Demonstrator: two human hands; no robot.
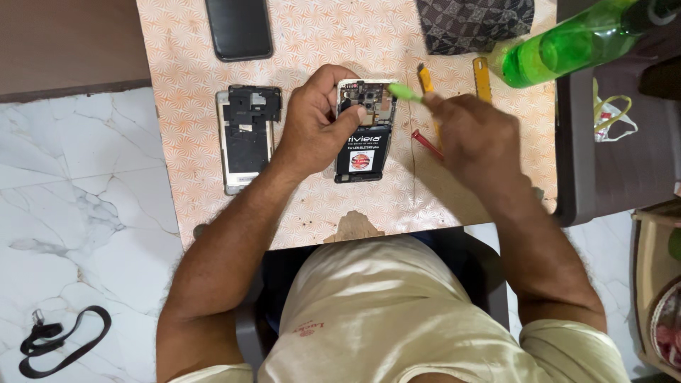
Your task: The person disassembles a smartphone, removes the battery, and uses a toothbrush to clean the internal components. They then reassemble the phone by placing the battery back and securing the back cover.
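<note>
An opened phone [366,135] lies on the small patterned table [312,50], its circuit board and black battery exposed. My left hand [316,120] presses on its left edge, thumb on the board. My right hand [475,135] holds a green-handled tool [404,91] whose tip points at the top of the board. The hand looks blurred. A removed back frame [246,136] lies left of my left hand.
A dark phone [239,27] lies at the table's far edge. A yellow tool [425,78], a yellow ruler-like strip [482,78], a red tool [425,142], a dark cloth [472,21] and a green bottle [567,42] are at the right. A black strap [60,340] lies on the marble floor.
</note>
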